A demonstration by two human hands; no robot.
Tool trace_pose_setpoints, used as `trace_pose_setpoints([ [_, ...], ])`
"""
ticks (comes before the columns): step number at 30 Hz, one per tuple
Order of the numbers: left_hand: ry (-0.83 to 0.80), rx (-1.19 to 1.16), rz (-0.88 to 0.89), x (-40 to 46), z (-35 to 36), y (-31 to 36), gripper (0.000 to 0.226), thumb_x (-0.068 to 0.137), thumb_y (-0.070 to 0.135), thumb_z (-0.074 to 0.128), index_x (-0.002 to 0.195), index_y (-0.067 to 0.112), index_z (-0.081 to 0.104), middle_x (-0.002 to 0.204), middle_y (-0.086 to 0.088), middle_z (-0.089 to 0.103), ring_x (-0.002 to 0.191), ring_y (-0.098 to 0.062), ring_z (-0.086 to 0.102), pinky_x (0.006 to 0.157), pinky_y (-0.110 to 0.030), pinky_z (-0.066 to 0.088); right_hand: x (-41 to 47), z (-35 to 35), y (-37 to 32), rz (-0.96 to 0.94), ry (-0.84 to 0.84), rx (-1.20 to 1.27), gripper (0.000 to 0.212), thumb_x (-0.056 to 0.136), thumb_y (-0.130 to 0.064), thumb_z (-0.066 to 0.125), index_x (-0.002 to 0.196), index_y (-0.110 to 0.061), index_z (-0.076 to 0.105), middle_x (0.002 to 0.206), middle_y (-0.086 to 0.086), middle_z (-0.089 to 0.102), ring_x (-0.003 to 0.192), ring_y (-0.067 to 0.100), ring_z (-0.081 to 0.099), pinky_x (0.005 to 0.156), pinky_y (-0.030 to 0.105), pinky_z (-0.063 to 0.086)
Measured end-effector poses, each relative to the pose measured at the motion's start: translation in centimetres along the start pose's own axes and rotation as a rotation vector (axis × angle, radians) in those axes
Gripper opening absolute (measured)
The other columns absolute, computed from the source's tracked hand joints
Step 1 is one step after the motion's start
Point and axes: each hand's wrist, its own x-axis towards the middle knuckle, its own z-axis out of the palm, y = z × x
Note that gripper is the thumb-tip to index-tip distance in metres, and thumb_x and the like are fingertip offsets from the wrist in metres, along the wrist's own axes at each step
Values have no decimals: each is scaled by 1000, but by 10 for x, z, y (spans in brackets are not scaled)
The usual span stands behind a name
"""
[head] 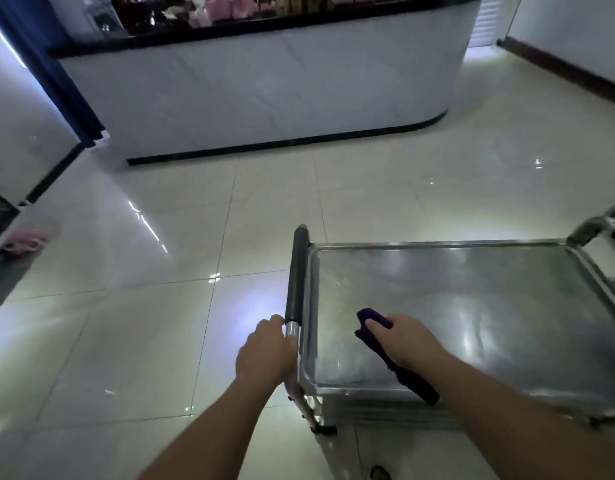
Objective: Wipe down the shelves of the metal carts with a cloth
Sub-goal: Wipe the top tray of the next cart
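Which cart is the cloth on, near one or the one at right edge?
The near cart: the right hand presses the purple cloth on its top shelf. Only the other cart's corner shows, untouched.

Left hand (264, 351) gripping cart handle (296, 275), right hand (408, 342) pressing purple cloth (389, 351) on shelf (472, 306)
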Motion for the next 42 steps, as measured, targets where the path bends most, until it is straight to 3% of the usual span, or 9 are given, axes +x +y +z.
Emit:
trace_pose_setpoints([
  [7, -28, -15, 29, 24, 2, 34, 26, 97, 28, 47, 121, 22, 56, 100, 4, 58, 83, -21, 66, 77, -44, 60, 21, -11, 23, 34, 11, 88, 44, 102, -56, 47, 92, -19, 67, 81, 7, 73, 73, 25, 72, 76, 41, 59],
  [10, -28, -45, 10, 33, 7, 41, 28, 97, 27, 48, 124, 20, 54, 104, 0, 57, 86, -24, 66, 79, -47, 61, 35, -2, 33, 57, -64, 177, 46, 102, -56, 48, 94, -16, 68, 80, 9, 75, 72, 27, 74, 74, 42, 61],
  [14, 5, -54, -19, 50, 15, 38, 38, 98, 29, 50, 134, 19, 48, 118, -3, 52, 96, -27, 60, 83, -47, 58, 45, 19, 41, 221, -128, 456, 45, 102, -52, 54, 100, -9, 69, 59, 0, 72, 48, 17, 70, 40, 24, 49],
  [17, 19, -50, -22, 75, 20, 32, 49, 99, 33, 52, 145, 16, 41, 131, -7, 50, 106, -28, 56, 86, -47, 56, 53, 39, 41, 300, -125, 558, 43, 103, -53, 54, 98, -12, 67, 57, 0, 72, 47, 18, 70, 38, 22, 46],
  [22, -27, -116, 12, 134, 27, 31, 61, 98, 42, 55, 150, 15, 37, 136, -9, 50, 115, -31, 58, 86, -43, 53, 85, 70, 25, 206, 25, 408, 40, 104, -58, 44, 100, -24, 64, 86, 2, 72, 75, 20, 70, 69, 37, 56],
  [27, -90, -316, -31, 192, 35, 36, 62, 94, 42, 58, 145, 15, 37, 125, -8, 55, 97, -30, 66, 78, -43, 57, 117, 122, 0, -95, 245, 219, 24, 104, -53, 47, 124, -41, 55, 101, -19, 65, 87, 5, 62, 72, 32, 49],
  [33, -143, -504, -160, 213, 61, 41, 30, 100, 32, 51, 124, 18, 42, 93, -5, 64, 73, -21, 65, 56, -33, 51, 95, 229, 30, -424, 18, -378, 55, 97, -46, 58, 150, -32, 54, 156, -9, 51, 145, 23, 47, 115, 40, 40],
  [37, -36, -450, -169, 210, 71, 46, 25, 100, 35, 51, 118, 21, 41, 88, 0, 62, 74, -22, 66, 57, -33, 50, 107, 241, 38, -426, 39, -473, 59, 99, -56, 45, 155, -37, 41, 166, -11, 35, 156, 21, 27, 122, 46, 18],
  [42, 3, -441, -176, 210, 74, 45, 24, 99, 40, 52, 115, 27, 39, 88, 6, 63, 75, -21, 67, 69, -41, 60, 174, 209, 5, -420, 21, -414, 62, 100, -51, 33, 159, -33, 39, 170, -6, 28, 160, 29, 13, 126, 55, 18],
])
